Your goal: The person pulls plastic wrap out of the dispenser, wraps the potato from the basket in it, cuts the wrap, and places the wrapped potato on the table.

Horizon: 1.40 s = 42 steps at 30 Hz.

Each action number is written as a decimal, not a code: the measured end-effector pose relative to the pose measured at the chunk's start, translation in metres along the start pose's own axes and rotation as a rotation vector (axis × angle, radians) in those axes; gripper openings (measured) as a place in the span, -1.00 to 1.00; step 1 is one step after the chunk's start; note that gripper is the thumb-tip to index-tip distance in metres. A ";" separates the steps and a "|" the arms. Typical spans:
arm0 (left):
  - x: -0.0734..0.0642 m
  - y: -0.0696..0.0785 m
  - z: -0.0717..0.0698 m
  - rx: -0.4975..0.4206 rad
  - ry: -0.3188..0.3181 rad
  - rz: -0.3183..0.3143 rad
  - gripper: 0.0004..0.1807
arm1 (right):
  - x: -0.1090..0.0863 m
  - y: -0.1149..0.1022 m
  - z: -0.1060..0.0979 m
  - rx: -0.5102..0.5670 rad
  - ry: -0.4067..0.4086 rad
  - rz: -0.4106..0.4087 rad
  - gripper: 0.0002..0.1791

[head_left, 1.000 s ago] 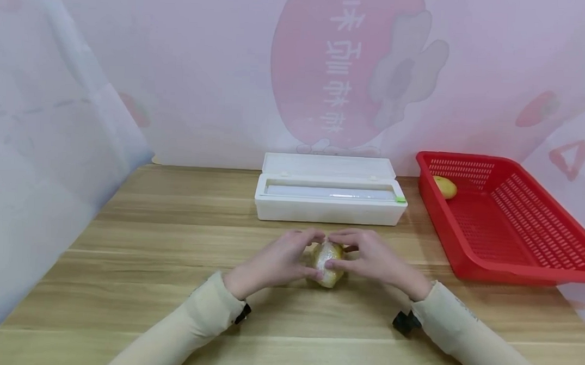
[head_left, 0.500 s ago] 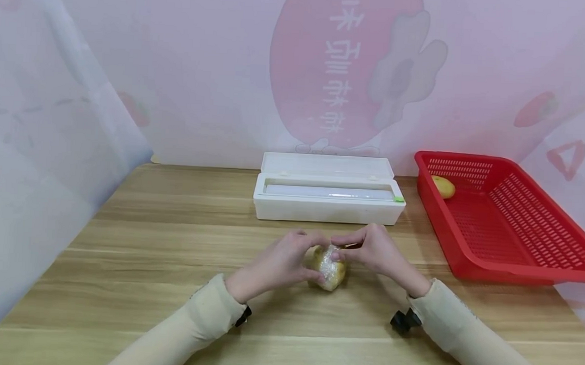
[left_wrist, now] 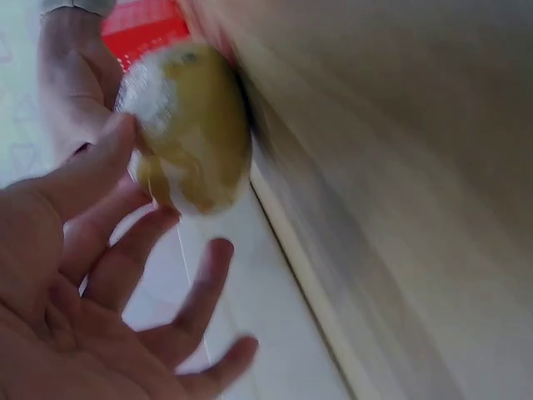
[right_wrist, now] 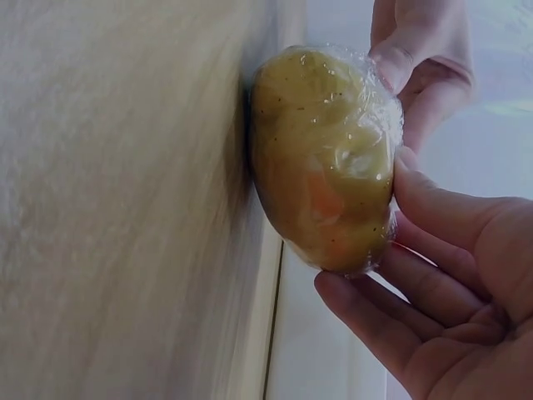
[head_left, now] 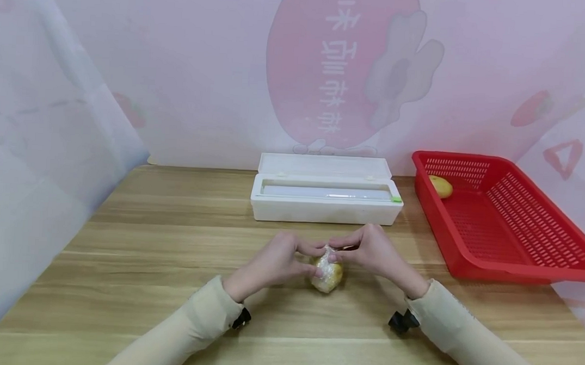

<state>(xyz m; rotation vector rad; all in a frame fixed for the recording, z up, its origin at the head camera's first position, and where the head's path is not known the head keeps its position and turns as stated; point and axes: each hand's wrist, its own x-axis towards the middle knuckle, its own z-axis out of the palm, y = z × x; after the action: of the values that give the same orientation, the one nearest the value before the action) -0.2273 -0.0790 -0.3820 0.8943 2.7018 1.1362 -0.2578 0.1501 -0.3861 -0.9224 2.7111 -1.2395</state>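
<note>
A yellowish potato (head_left: 328,278) wrapped in shiny cling film sits on the wooden table, in front of a white box. My left hand (head_left: 280,262) holds it from the left, thumb on the near side and forefinger on the far side. In the left wrist view, the ring and little fingers of that hand stand away from the potato (left_wrist: 208,125). From the right, my right hand (head_left: 374,254) pinches its upper part between thumb and fingers. Bunched, crinkled film covers the top of the potato (right_wrist: 321,158) in the right wrist view.
The white cling film box (head_left: 325,212) stands at the back with its lid raised, a film roll (head_left: 326,192) inside and a green slider (head_left: 396,199) at its right end. To the right, a red basket (head_left: 453,246) holds another potato (head_left: 440,187).
The potato has turned a little between the hands. My right hand has drawn up to its upper end, baring more of its near right side. Box and basket stay put.
</note>
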 end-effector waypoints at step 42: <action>-0.005 0.005 -0.011 0.139 -0.086 0.055 -0.28 | 0.001 0.004 -0.002 0.040 -0.134 -0.086 -0.80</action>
<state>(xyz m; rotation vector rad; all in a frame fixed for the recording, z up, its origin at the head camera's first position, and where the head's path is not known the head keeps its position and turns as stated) -0.2238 -0.0860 -0.3710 1.0184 2.7287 0.9050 -0.2609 0.1529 -0.3874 -1.0866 2.5608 -1.1938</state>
